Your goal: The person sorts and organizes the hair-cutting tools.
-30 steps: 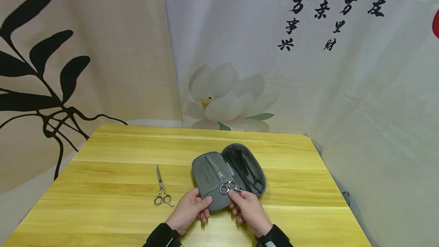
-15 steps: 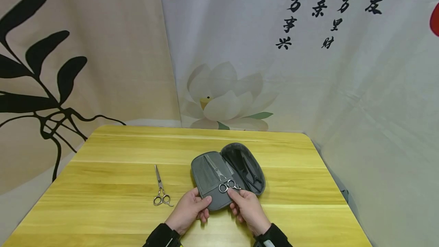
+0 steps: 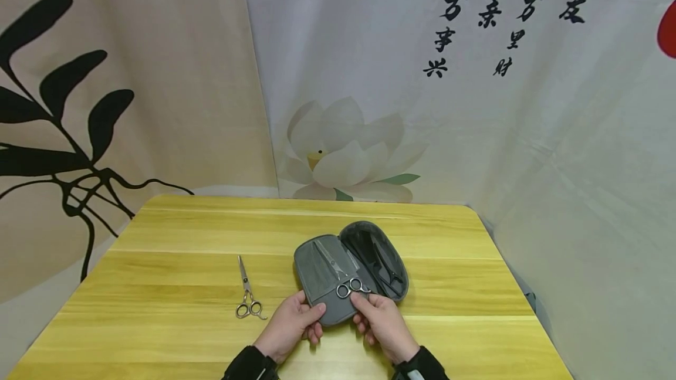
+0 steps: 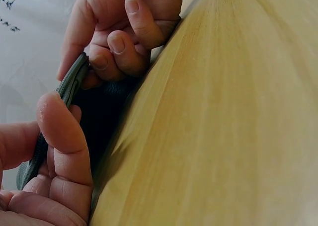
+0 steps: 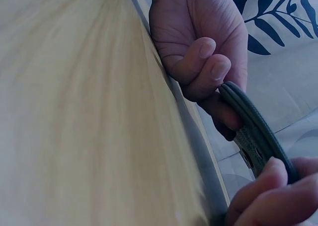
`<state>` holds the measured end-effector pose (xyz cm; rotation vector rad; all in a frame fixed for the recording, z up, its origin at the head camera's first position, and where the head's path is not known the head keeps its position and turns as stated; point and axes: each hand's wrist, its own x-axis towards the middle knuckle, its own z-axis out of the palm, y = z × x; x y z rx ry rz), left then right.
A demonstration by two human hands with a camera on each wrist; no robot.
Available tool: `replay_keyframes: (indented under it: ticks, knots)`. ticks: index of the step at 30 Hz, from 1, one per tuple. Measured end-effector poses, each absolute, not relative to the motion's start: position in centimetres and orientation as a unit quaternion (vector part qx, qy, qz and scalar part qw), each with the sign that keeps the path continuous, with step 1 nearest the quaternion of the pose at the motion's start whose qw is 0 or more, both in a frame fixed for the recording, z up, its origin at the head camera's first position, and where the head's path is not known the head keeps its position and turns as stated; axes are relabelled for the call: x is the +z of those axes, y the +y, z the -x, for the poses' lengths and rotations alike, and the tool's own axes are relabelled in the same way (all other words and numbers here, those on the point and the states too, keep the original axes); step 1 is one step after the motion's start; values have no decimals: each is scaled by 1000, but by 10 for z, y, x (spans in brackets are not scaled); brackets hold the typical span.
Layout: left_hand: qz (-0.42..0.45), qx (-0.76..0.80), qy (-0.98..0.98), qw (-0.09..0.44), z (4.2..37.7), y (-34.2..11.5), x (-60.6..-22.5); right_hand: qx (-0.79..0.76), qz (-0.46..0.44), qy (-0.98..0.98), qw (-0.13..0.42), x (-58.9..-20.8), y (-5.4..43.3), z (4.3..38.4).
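A grey zip case [image 3: 322,263] lies opened out, its near left flap tilted up off the table. My left hand [image 3: 293,318] pinches that flap's left edge, thumb on top and fingers beneath. On its lower right edge my right hand [image 3: 382,321] pinches it, the thumb beside the finger rings of a pair of scissors [image 3: 343,290]. Those scissors sit blade-down in the flap's mesh pocket. Dark tools [image 3: 377,257], one with scissor-like handles, fill the deeper right half. In the left wrist view the case edge [image 4: 74,79] shows between both hands' fingers.
A second pair of silver scissors [image 3: 247,289] lies on the yellow wooden table [image 3: 174,309], left of my left hand. Behind the table hang cloth backdrops [image 3: 211,75] with printed leaves, a lotus and black characters.
The head view has shifted very slightly. Both hands keep the same hold on the case, and the case and loose scissors stay where they were.
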<state>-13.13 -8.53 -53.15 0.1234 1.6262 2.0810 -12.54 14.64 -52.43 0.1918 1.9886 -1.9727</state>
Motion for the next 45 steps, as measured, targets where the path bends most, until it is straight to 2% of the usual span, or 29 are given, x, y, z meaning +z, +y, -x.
replay_keyframes:
  ticks: [19,32,40,45]
  knots:
    - [-56,767,590,246,130,-85,-533,-697,-44,692,180,-526,150,125]
    - [-31,739,625,248,131,-90,-531,-699,-45,688,186,-528,151,125]
    - [2,623,767,152,131,-108,-517,-702,-43,687,183,-527,151,124]
    - [27,499,866,28,137,-120,-508,-701,-42,688,183,-527,151,124]
